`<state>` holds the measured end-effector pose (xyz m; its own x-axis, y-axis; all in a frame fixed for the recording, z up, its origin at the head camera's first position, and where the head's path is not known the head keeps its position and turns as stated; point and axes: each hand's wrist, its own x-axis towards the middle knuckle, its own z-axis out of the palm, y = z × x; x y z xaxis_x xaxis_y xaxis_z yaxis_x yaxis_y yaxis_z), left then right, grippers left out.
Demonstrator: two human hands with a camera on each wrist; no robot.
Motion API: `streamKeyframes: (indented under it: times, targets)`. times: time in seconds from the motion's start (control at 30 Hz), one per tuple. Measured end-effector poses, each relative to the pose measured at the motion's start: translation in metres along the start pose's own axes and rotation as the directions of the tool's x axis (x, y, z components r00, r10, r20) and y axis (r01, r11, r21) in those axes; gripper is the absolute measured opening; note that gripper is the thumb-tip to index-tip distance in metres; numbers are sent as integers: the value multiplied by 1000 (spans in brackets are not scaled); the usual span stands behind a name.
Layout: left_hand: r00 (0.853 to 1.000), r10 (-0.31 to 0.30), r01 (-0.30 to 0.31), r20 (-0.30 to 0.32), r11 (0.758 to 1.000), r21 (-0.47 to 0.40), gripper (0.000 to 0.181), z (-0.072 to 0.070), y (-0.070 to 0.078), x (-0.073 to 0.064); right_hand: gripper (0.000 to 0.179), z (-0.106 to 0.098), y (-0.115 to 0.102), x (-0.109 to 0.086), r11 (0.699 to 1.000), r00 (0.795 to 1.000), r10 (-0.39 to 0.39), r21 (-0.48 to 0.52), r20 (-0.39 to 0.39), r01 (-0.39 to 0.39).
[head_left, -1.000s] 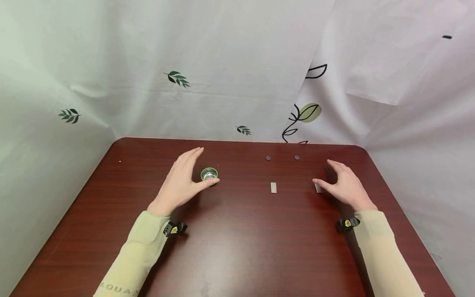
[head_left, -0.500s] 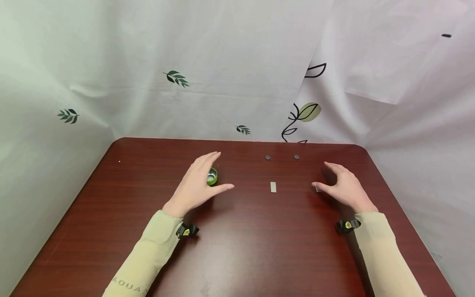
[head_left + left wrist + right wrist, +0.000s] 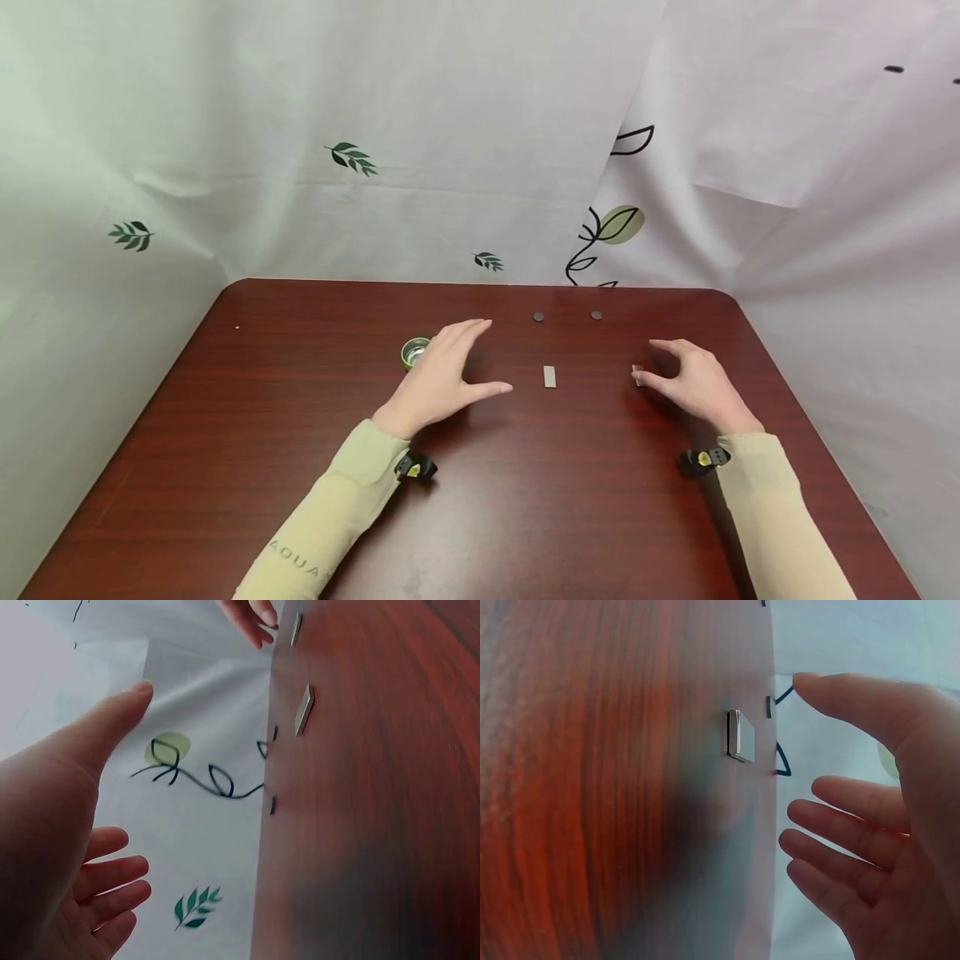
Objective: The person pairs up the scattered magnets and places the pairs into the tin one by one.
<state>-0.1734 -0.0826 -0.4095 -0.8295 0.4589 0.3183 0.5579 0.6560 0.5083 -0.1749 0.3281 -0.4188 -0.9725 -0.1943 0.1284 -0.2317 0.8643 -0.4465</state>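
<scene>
My left hand [image 3: 441, 379] hovers over the table, thumb and fingers spread apart, holding nothing. Partly behind it sits a small round tin [image 3: 411, 352] with a green rim and a silvery inside. To the right of that hand lies a flat pale rectangular piece [image 3: 550, 377]. Over on the right, my right hand [image 3: 697, 385] is raised with its fingers apart and nothing in them. Its thumb overlaps a second rectangular piece [image 3: 637, 368] in the head view. The right wrist view shows this metallic piece [image 3: 746, 739] on the wood, apart from the hand.
Two small dark discs lie near the back edge, a left disc [image 3: 538, 317] and a right disc [image 3: 596, 315]. The reddish-brown table [image 3: 510, 492] is enclosed by a white curtain [image 3: 435, 108] with leaf prints.
My left hand has swept right, passing over the tin and coming nearer the left rectangular piece. The right hand has stayed almost in place, its fingers slightly lower.
</scene>
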Motion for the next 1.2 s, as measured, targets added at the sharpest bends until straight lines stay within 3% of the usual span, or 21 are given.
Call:
streamKeyframes:
  times: [0.17, 0.37, 0.57, 0.83, 1.2]
  targets:
    - [999, 17, -17, 35, 1000, -2, 94, 17, 6, 8, 65, 1, 2, -1, 1000, 1000, -10, -1, 3, 10]
    - [997, -11, 13, 79, 999, -31, 92, 33, 11, 16, 57, 3, 4, -2, 1000, 1000, -18, -1, 19, 18]
    - [991, -30, 34, 128, 999, -30, 88, 49, 15, 25, 53, 5, 4, -3, 1000, 1000, -10, 18, 28, 9]
    - [980, -14, 16, 196, 1000, -6, 79, 68, 22, 42, 52, 8, 4, -2, 999, 999, -13, 33, 49, 11]
    - [963, -29, 12, 269, 998, 65, 58, 83, 25, 55, 42, 9, 6, 0, 998, 996, -37, 46, 82, 33]
